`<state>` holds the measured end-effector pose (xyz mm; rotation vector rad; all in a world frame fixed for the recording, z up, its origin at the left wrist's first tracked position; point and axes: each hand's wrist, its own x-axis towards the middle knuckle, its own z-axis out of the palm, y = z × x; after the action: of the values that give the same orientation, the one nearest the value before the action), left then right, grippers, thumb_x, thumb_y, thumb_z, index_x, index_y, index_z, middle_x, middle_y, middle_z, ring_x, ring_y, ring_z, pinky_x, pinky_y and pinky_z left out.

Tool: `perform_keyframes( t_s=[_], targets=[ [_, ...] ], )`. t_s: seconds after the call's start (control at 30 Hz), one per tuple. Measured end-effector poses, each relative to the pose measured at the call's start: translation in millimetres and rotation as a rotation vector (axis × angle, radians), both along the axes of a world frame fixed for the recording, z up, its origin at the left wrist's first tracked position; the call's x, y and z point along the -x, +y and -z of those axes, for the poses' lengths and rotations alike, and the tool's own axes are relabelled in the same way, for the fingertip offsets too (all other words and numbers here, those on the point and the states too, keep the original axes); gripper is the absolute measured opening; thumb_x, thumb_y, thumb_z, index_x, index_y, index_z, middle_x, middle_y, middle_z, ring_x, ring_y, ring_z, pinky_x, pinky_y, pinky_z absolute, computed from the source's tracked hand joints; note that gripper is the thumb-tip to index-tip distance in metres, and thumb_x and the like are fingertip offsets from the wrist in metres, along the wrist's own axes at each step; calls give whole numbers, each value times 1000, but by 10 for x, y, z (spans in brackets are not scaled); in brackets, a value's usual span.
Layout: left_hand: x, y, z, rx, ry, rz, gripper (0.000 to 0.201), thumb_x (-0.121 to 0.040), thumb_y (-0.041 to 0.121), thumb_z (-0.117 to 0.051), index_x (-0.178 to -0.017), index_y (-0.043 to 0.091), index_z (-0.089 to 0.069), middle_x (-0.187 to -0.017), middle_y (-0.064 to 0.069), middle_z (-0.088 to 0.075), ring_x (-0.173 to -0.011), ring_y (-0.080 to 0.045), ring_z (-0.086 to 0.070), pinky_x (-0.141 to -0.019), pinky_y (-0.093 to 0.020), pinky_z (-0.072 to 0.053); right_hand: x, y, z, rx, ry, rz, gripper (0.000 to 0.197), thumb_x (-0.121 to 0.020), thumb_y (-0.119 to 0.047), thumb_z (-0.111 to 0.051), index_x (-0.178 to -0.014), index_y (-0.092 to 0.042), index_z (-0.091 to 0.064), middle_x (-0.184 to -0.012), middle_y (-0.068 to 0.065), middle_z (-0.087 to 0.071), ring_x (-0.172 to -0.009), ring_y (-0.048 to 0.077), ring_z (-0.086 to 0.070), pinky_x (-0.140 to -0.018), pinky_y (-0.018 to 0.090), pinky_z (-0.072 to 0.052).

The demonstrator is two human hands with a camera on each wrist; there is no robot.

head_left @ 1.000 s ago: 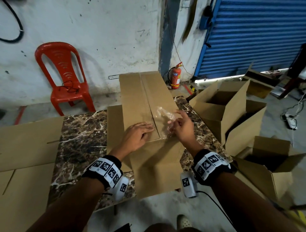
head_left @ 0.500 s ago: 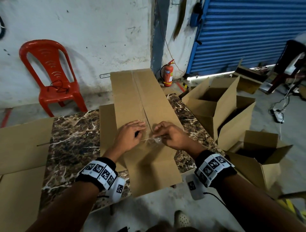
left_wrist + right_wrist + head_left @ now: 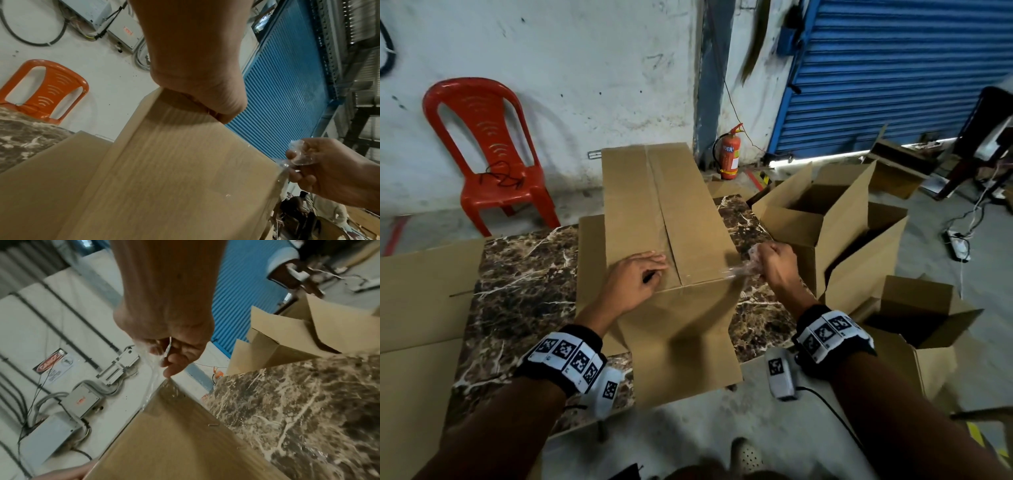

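A long brown cardboard box (image 3: 661, 212) lies on the marble table (image 3: 517, 284), its top flaps meeting at a centre seam. My left hand (image 3: 635, 279) rests on the box top left of the seam, fingers bent, pressing the flap down. My right hand (image 3: 774, 262) is off the box's right edge and grips a crumpled strip of clear tape (image 3: 743, 269) that stretches back to the box's near right corner. The left wrist view shows the tape (image 3: 298, 154) bunched in the right hand's fingers (image 3: 304, 178). In the right wrist view the tape (image 3: 153, 374) runs down to the box corner (image 3: 164, 386).
Flat cardboard sheets (image 3: 421, 291) lie at the table's left. Several open boxes (image 3: 825, 219) stand on the floor to the right. A red plastic chair (image 3: 493, 161) and a fire extinguisher (image 3: 729, 154) stand by the wall; a blue shutter (image 3: 893, 68) is behind. Another person's hand (image 3: 296, 275) is at the far right.
My right hand has pulled the tape from the box's centre seam out past the right edge. The left hand stayed on the box top.
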<state>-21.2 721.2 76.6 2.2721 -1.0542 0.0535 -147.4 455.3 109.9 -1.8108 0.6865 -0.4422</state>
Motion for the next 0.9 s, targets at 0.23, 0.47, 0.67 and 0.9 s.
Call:
perform_keyframes(
  t_s=[0.23,0.47,0.67,0.9],
  targets=[
    [190,-441,-137,-230,-174,-178,26,-83,46,-58,-94,25,-69,-97,5,-68,-89,-16,-60,-76,-35,-53,34,-274,62,230,107,-61,13,-89,-22,-69,-99,-17,-64,-84,-7,-66,-72,8,-64,-61,23,-53],
    [275,-462,34,-123,-226,-282,30,-86,45,-56,-98,20,-67,-103,-1,-60,-99,-24,-53,-83,-41,-48,56,-276,72,620,221,-150,11,-95,-17,-60,-88,-17,-68,-76,-5,-66,-61,5,-62,-51,14,-47],
    [501,-674,-1,-23,-292,-67,27,-87,30,-62,-108,14,-70,-113,-1,-60,-107,-20,-53,-90,-44,-47,-55,-257,144,538,188,-271,16,-92,-13,-62,-84,-18,-75,-75,-5,-72,-59,1,-61,-50,11,-43],
    [580,-1084,-72,-37,-131,32,28,-80,37,-75,-103,22,-75,-103,8,-60,-99,-14,-50,-86,-42,-47,-119,-421,141,586,223,-607,22,-94,-10,-59,-81,-15,-76,-76,-1,-70,-61,14,-62,-62,28,-48]
  ],
)
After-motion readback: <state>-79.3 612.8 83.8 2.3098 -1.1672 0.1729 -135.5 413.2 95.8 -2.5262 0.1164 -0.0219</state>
